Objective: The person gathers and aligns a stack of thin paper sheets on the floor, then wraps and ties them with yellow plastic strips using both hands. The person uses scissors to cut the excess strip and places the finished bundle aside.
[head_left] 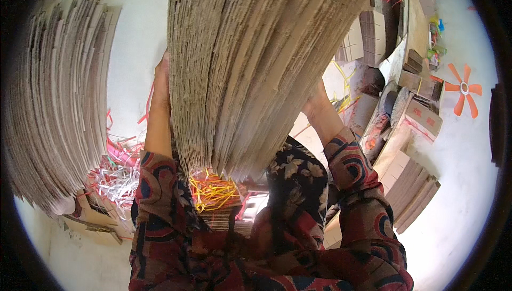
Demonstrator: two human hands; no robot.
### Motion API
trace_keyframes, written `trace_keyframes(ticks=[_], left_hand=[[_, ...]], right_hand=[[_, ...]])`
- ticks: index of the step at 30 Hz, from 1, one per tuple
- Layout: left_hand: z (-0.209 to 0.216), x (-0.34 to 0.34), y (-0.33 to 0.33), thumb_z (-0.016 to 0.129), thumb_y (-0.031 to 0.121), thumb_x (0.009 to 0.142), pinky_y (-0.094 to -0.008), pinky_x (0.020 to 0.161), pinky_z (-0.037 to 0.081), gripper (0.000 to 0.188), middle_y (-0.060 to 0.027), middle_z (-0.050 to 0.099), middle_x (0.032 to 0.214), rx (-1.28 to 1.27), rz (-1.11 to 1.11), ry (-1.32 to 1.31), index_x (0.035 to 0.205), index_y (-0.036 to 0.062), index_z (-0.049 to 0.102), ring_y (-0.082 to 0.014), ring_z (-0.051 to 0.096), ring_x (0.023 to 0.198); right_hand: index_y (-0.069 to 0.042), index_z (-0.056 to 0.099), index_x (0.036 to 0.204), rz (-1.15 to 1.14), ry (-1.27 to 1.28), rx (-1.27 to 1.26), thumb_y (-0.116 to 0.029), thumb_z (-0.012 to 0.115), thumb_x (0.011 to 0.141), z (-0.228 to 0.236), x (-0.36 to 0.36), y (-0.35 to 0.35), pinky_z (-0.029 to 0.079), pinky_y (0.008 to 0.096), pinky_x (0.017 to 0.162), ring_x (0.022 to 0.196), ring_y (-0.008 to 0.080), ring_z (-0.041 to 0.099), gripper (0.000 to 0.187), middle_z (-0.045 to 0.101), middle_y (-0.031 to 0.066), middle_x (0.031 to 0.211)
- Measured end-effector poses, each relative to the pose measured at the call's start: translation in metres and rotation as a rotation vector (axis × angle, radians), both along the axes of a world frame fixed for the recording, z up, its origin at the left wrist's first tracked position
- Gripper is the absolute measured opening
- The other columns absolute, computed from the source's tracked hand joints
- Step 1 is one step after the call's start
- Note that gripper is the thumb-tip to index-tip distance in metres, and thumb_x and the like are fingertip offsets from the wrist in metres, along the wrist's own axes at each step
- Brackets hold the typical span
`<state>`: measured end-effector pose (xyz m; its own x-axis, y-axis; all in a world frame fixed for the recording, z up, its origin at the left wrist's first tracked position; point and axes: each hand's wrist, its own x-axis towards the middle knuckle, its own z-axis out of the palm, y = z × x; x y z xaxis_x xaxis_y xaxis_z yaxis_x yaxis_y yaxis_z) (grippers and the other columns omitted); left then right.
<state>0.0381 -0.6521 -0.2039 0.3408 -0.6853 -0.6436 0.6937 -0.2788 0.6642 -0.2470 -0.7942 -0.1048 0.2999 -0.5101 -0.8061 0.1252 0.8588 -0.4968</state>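
Observation:
A thick stack of brown cardboard sheets (240, 72) fills the middle of the view, edges toward me, fanning out at the top. My left hand (163, 72) grips its left side, and my right hand (317, 102) supports its right side. The fingers of both hands are largely hidden by the stack. Both forearms, in patterned sleeves, reach up along its sides. Just below the stack's near end lies a tangle of yellow and red strapping strips (213, 191).
Another tall cardboard stack (64, 94) stands at left, near a heap of white and pink plastic strips (117, 179). At right are a carton (423, 119), piled cardboard (410, 190) and an orange-bladed fan (464, 89). Yellow strips (344, 91) lie beyond my right hand.

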Motion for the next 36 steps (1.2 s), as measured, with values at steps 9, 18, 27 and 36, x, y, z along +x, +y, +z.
trace_keyframes(ticks=[9,18,27,36], left_hand=[[-0.167,0.007,0.053,0.040,0.054,0.093,-0.0330,0.092,0.044,0.066,-0.0078,0.053,0.130,0.128,-0.167,-0.200,0.139,0.0061,0.041,-0.0198,0.055,0.110],[-0.169,-0.015,0.044,0.076,0.037,0.074,-0.0353,0.102,0.037,0.096,-0.0181,0.046,0.134,0.020,-0.290,-0.511,0.146,0.0050,0.022,-0.0266,0.045,0.124],[-0.203,-0.072,0.040,0.073,0.024,0.074,-0.0349,0.101,0.037,0.095,-0.0174,0.045,0.135,-0.015,-0.368,-0.702,0.146,0.0017,0.016,-0.0258,0.047,0.120],[-0.201,-0.069,0.054,0.058,0.035,0.085,-0.0373,0.110,0.023,0.084,-0.0211,0.034,0.144,-0.035,-0.250,-0.809,0.145,-0.0025,0.014,-0.0303,0.034,0.132]], right_hand=[[-0.007,0.042,0.133,0.161,0.284,0.290,-0.055,0.042,0.091,-0.158,0.029,0.004,0.035,0.0606,0.097,0.123,0.0341,0.042,0.064,0.045,0.0186,0.133],[-0.008,0.030,0.143,0.465,0.262,-0.008,-0.059,0.046,0.087,-0.264,-0.006,-0.011,0.022,0.0749,0.092,0.134,0.0446,0.022,0.077,0.023,0.0221,0.148],[-0.004,0.022,0.144,0.605,0.375,-0.395,-0.038,0.056,0.089,-0.291,-0.065,-0.032,0.025,0.0596,0.103,0.138,0.0299,0.023,0.073,0.023,0.0206,0.148],[-0.006,0.027,0.143,1.139,0.432,-2.014,-0.056,0.052,0.083,-0.230,0.044,0.018,0.006,0.0626,0.108,0.141,0.0297,0.015,0.082,0.024,0.0157,0.149]])
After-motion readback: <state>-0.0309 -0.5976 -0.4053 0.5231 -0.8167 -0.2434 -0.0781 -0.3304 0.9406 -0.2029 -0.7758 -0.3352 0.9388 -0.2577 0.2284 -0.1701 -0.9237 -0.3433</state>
